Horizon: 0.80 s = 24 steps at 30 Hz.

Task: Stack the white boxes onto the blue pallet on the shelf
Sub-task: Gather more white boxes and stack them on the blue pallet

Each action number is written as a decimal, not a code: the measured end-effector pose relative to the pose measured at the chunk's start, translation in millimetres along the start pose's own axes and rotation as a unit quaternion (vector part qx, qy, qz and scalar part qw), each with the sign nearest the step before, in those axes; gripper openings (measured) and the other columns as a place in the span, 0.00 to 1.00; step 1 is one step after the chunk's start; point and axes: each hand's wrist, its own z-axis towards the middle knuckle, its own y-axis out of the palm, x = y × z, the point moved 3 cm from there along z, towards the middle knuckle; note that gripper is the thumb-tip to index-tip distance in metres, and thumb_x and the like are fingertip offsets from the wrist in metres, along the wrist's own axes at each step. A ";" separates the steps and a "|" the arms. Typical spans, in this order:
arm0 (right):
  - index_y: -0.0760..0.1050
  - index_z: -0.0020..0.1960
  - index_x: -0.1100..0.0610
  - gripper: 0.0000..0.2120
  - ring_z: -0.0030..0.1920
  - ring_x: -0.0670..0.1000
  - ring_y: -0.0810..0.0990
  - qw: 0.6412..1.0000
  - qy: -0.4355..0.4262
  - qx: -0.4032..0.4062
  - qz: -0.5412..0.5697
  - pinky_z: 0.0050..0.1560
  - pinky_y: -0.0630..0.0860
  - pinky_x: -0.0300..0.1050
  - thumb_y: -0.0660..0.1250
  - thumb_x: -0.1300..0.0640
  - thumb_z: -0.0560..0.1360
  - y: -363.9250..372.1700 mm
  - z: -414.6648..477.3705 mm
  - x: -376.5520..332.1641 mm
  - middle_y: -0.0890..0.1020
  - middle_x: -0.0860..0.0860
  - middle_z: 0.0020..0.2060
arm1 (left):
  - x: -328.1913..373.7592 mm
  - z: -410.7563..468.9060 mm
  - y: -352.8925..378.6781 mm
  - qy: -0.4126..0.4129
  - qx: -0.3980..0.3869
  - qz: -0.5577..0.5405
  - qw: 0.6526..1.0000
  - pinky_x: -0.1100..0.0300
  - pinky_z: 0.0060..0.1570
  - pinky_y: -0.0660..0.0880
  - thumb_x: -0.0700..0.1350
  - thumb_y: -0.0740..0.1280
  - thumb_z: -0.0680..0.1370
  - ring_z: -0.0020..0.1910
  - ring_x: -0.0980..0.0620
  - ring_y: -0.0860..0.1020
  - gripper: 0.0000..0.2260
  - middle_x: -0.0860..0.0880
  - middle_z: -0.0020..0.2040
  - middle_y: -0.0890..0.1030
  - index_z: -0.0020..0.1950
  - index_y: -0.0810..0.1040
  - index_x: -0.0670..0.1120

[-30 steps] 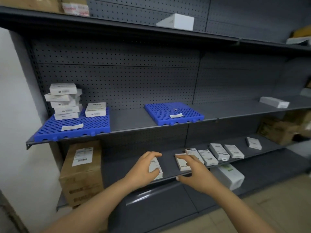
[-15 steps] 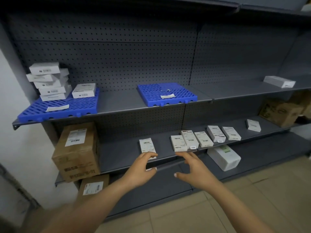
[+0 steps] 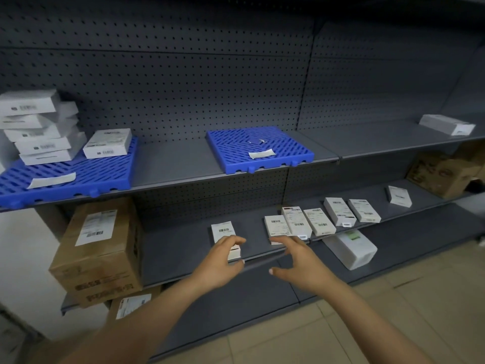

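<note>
Left hand (image 3: 220,261) has curled onto white box (image 3: 223,231); right hand (image 3: 296,261) splayed.

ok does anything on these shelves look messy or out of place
The stack of white boxes on the left blue pallet is crooked, its boxes turned at different angles. On the lower shelf, one small box lies apart from the row.

Upper shelf (image 3: 170,164) over lower shelf (image 3: 178,248).
Upper: left pallet (image 3: 91,174) bearing a box stack (image 3: 39,132), mid pallet (image 3: 236,143) to its right. Lower, left to right: carton (image 3: 97,248), lone box (image 3: 222,228), box row (image 3: 319,222).
</note>
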 end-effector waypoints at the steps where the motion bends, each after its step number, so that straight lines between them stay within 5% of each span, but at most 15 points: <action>1: 0.63 0.71 0.42 0.32 0.64 0.45 0.69 1.000 0.003 0.002 -0.001 0.56 0.66 0.35 0.73 0.51 0.72 -2.4 7.4 2.7 0.66 0.45 0.65 | -1.5 9.3 0.5 0.000 -0.007 0.000 1.000 0.62 0.67 0.65 0.43 0.67 0.75 0.64 0.60 0.68 0.19 0.56 0.62 0.70 0.65 0.70 0.53; 5: 0.63 0.70 0.42 0.31 0.61 0.44 0.69 1.000 0.019 0.013 0.000 0.52 0.66 0.33 0.73 0.51 0.71 -11.6 30.9 17.7 0.66 0.45 0.61 | -5.7 46.1 7.7 0.017 -0.025 0.007 1.000 0.66 0.65 0.63 0.43 0.66 0.76 0.65 0.60 0.67 0.20 0.55 0.64 0.70 0.67 0.69 0.52; 16: 0.65 0.71 0.45 0.33 0.62 0.45 0.69 0.998 0.052 0.016 -0.007 0.62 0.68 0.38 0.75 0.52 0.70 -34.3 54.2 76.6 0.65 0.45 0.63 | -4.5 106.4 50.2 0.023 -0.070 0.015 0.997 0.67 0.65 0.62 0.46 0.67 0.76 0.65 0.61 0.68 0.20 0.57 0.64 0.70 0.66 0.69 0.54; 24: 0.63 0.71 0.43 0.32 0.63 0.46 0.68 0.999 0.029 -0.027 -0.004 0.55 0.66 0.33 0.72 0.51 0.72 -71.7 84.3 125.3 0.65 0.45 0.64 | 23.8 145.4 81.2 -0.002 -0.041 0.010 0.999 0.63 0.67 0.63 0.48 0.66 0.76 0.67 0.62 0.66 0.19 0.60 0.65 0.68 0.66 0.67 0.58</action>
